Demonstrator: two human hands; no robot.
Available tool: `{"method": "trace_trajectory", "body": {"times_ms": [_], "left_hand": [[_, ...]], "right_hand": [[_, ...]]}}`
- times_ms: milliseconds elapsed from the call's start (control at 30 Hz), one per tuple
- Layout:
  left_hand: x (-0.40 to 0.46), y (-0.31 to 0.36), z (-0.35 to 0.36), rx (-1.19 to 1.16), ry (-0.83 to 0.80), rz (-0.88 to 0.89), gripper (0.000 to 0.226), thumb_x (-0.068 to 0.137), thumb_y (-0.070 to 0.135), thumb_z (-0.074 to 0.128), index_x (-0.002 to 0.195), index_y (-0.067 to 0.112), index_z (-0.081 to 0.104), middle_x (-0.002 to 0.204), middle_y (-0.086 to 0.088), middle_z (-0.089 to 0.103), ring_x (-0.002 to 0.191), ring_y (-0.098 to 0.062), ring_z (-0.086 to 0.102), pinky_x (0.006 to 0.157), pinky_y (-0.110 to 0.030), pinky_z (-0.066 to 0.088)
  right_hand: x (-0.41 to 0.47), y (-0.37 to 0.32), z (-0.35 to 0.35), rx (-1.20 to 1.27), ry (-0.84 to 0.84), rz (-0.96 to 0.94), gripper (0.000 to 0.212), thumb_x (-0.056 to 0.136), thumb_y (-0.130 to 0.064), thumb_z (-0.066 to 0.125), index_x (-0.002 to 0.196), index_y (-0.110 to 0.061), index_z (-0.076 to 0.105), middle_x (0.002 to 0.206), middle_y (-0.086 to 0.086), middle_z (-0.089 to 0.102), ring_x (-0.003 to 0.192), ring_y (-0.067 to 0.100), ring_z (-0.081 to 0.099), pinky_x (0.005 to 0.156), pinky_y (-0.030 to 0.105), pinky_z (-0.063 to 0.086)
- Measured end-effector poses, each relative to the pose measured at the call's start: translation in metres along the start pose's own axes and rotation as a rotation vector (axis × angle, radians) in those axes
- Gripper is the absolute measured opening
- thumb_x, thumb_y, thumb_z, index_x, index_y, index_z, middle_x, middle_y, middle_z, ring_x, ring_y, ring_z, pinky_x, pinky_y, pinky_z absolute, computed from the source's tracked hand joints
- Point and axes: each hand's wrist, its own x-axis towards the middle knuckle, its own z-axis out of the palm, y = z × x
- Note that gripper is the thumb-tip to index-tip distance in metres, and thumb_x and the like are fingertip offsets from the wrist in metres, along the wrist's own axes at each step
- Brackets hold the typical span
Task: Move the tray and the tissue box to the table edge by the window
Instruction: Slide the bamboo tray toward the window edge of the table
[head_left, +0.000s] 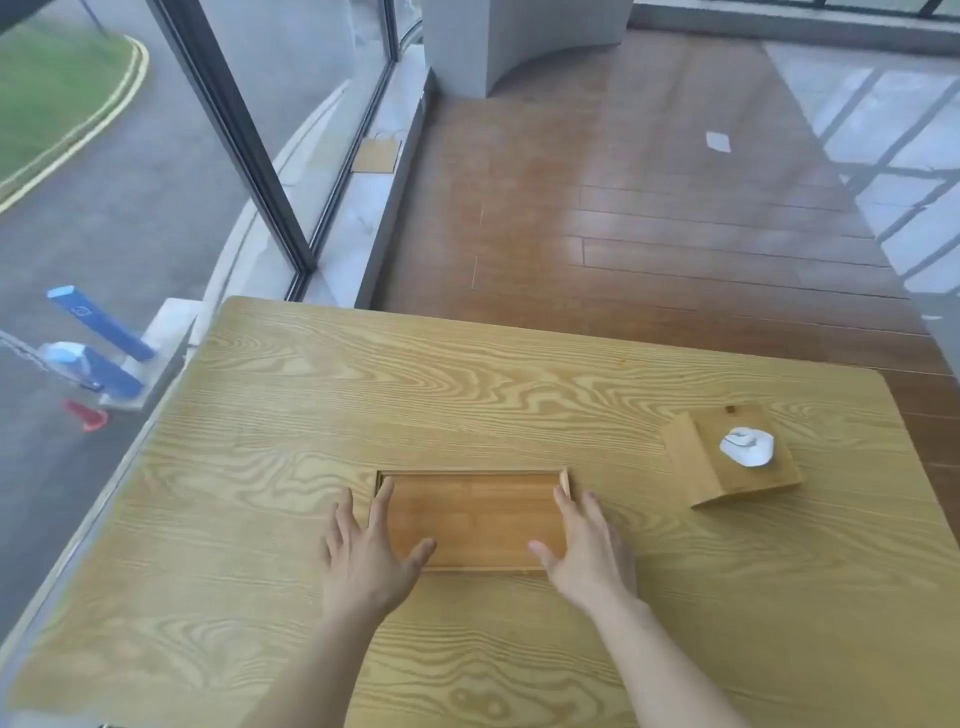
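So far nothing is moved: your left hand (363, 561) and right hand (582, 551), fingers spread, flank the tray (475, 514); the tissue box (732, 457) waits beyond your right hand.

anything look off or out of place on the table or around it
Nothing spilled or broken. The tissue box sits skewed to the table edges, far from the window side, a tissue poking out. The tray lies square, left hand and right hand open at its sides. A white scrap lies on the floor.
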Motion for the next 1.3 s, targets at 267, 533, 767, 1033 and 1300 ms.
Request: {"method": "trace_trajectory", "body": {"times_ms": [267,533,767,1033,1300], "left_hand": [[0.011,-0.001,0.012,-0.281,-0.036,-0.078,0.096,0.077,0.060,0.074,0.154,0.044,0.021,0.153,-0.010,0.036,0.145,-0.027,0.032,0.104,-0.046,0.043],[0.015,-0.011,0.007,-0.276,0.007,-0.099,0.091,0.072,0.050,0.084,0.149,0.043,0.035,0.142,-0.006,0.042,0.135,-0.026,0.042,0.094,-0.036,0.044],[0.015,-0.041,-0.014,-0.271,0.105,-0.131,0.090,0.068,0.048,0.087,0.146,0.045,0.041,0.137,0.002,0.040,0.131,-0.022,0.043,0.088,-0.036,0.048],[0.020,-0.104,-0.050,-0.312,0.243,-0.257,0.088,0.069,0.046,0.087,0.146,0.042,0.044,0.141,-0.002,0.037,0.134,-0.022,0.038,0.091,-0.039,0.050],[0.016,-0.172,-0.077,-0.392,0.340,-0.429,0.078,0.075,0.047,0.083,0.144,0.039,0.047,0.140,-0.005,0.034,0.134,-0.025,0.036,0.097,-0.041,0.050]], "right_hand": [[0.005,-0.004,0.011,0.082,-0.015,0.060,0.078,0.094,-0.050,0.071,0.161,-0.034,0.035,0.161,-0.001,0.042,0.145,0.024,0.046,0.114,0.041,0.047],[0.011,-0.019,0.017,0.028,-0.006,0.105,0.078,0.090,-0.052,0.075,0.158,-0.033,0.042,0.136,0.002,0.047,0.125,0.024,0.057,0.100,0.038,0.054],[0.012,-0.062,0.030,-0.050,-0.006,0.040,0.078,0.090,-0.053,0.074,0.158,-0.032,0.042,0.134,0.003,0.044,0.122,0.024,0.057,0.097,0.039,0.057],[0.023,-0.152,0.048,-0.165,-0.038,-0.146,0.080,0.092,-0.053,0.072,0.161,-0.030,0.038,0.134,0.004,0.042,0.124,0.024,0.052,0.098,0.036,0.054],[0.033,-0.256,0.073,-0.275,-0.057,-0.350,0.076,0.095,-0.062,0.061,0.159,-0.025,0.042,0.134,0.010,0.043,0.125,0.029,0.051,0.097,0.043,0.056]]}}
